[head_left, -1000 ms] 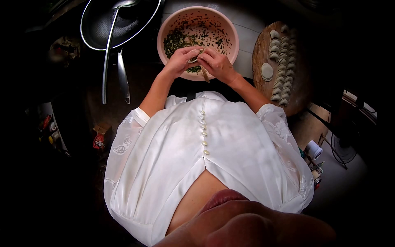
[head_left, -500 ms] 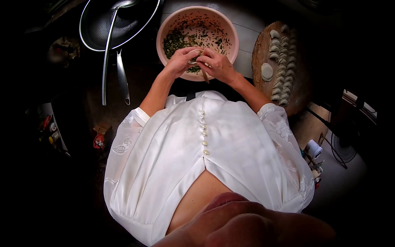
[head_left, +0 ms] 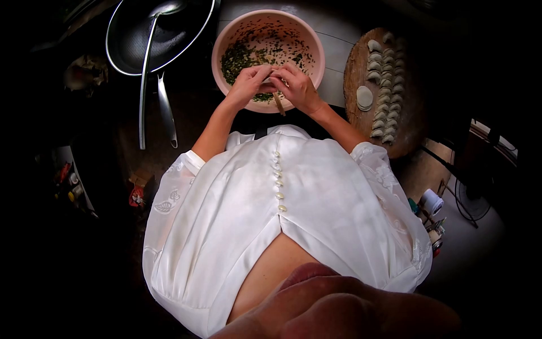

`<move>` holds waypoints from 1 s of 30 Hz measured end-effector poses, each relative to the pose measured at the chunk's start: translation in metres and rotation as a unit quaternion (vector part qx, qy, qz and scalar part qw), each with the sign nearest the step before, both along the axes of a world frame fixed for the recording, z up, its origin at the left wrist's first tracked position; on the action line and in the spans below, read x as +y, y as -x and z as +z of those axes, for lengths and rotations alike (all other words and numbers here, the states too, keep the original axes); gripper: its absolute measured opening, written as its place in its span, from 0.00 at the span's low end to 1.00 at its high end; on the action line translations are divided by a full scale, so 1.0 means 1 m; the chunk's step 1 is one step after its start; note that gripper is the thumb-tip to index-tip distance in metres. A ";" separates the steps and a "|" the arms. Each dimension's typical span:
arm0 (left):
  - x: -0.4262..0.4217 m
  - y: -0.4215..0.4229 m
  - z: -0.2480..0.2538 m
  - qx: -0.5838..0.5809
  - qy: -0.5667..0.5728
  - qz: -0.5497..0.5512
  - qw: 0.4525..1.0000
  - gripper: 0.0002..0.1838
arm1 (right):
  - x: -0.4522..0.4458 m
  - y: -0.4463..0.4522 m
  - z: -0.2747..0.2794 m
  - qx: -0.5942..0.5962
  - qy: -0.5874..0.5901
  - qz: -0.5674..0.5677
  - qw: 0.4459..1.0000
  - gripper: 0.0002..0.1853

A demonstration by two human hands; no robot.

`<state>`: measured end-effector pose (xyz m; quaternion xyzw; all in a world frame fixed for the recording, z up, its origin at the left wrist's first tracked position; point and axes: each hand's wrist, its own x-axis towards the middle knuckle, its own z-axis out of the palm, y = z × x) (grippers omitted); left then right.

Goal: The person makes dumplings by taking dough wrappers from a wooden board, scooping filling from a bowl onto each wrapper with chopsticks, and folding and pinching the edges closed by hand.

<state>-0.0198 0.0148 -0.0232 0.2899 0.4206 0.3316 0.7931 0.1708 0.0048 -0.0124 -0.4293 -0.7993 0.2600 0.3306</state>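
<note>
Over the near part of a pink bowl [head_left: 320,62], my left hand [head_left: 252,85] and my right hand [head_left: 298,89] meet with fingertips pinched together. Between them is a dumpling [head_left: 268,79], mostly covered by the fingers; only bits of its pale wrapper show. Chopped green filling [head_left: 240,59] lies in the bowl and clings to its wall. A flat wooden stick [head_left: 279,104] crosses the near rim under my right hand; whether that hand touches it I cannot tell.
To the right, a round wooden board [head_left: 361,62] carries rows of folded dumplings [head_left: 385,92] and a small stack of round wrappers [head_left: 364,98]. At upper left stands a dark pan [head_left: 127,42] with a long-handled metal ladle [head_left: 148,73] in it.
My fingers have closed further over the dumpling, so less of its wrapper shows. Both hands stay above the bowl. The whole view has shifted slightly.
</note>
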 end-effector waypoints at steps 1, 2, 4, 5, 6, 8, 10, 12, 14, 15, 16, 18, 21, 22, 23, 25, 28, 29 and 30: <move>0.000 0.001 0.000 0.000 0.000 -0.002 1.000 0.20 | 0.001 0.001 0.003 0.034 0.032 -0.012 0.999 0.07; 0.001 0.002 0.001 0.001 -0.030 -0.006 1.000 0.20 | 0.001 0.001 0.004 0.069 0.063 -0.024 0.995 0.07; 0.002 0.005 0.008 0.003 -0.062 -0.011 0.998 0.21 | 0.004 -0.001 0.002 0.064 0.055 -0.025 0.996 0.07; 0.003 0.008 0.012 0.057 -0.118 -0.057 0.990 0.22 | 0.004 -0.002 0.002 0.060 0.048 -0.025 0.997 0.06; 0.004 0.010 0.014 0.110 -0.173 -0.102 0.973 0.23 | 0.004 -0.002 0.002 0.060 0.047 -0.026 0.997 0.06; 0.005 0.012 0.007 0.109 -0.197 -0.101 0.969 0.24 | 0.004 -0.001 0.002 0.079 0.062 -0.031 0.994 0.06; 0.003 0.011 0.004 0.109 -0.220 -0.099 0.964 0.25 | 0.005 -0.001 0.002 0.078 0.055 -0.031 0.995 0.06; 0.002 0.009 0.000 0.068 -0.207 -0.070 0.974 0.23 | 0.006 0.000 0.002 0.078 0.048 -0.032 0.995 0.06; 0.000 0.008 -0.003 0.072 -0.210 -0.064 0.973 0.22 | 0.007 0.000 0.003 0.080 0.043 -0.030 0.995 0.06; 0.000 0.008 -0.003 0.075 -0.213 -0.058 0.972 0.21 | 0.007 -0.001 0.002 0.080 0.043 -0.030 0.995 0.06; -0.001 0.008 -0.004 0.075 -0.213 -0.058 0.972 0.21 | 0.008 -0.001 0.001 0.075 0.035 -0.025 0.996 0.06; -0.002 0.007 -0.006 0.076 -0.223 -0.050 0.971 0.20 | 0.009 -0.001 0.003 0.069 0.027 -0.020 0.997 0.07; -0.002 0.005 -0.009 0.069 -0.232 -0.036 0.969 0.19 | 0.011 -0.002 0.011 0.052 0.035 -0.025 0.998 0.07; -0.003 0.005 -0.009 0.069 -0.232 -0.036 0.970 0.19 | 0.012 -0.002 0.011 0.054 0.026 -0.019 0.998 0.07; -0.003 0.005 -0.009 0.071 -0.234 -0.039 0.969 0.18 | 0.013 -0.002 0.012 0.056 0.016 -0.013 0.998 0.07; -0.003 0.005 -0.007 0.072 -0.235 -0.042 0.968 0.18 | 0.016 -0.005 0.014 0.037 0.001 0.001 0.999 0.07; -0.003 0.004 -0.004 0.072 -0.220 -0.040 0.972 0.19 | 0.019 -0.007 0.015 0.016 -0.019 0.023 0.999 0.08; -0.002 0.004 -0.003 0.079 -0.222 -0.046 0.971 0.19 | 0.020 -0.008 0.014 0.015 -0.022 0.030 0.999 0.08; -0.002 0.004 -0.003 0.086 -0.223 -0.051 0.970 0.19 | 0.022 -0.008 0.013 0.015 -0.022 0.029 0.999 0.08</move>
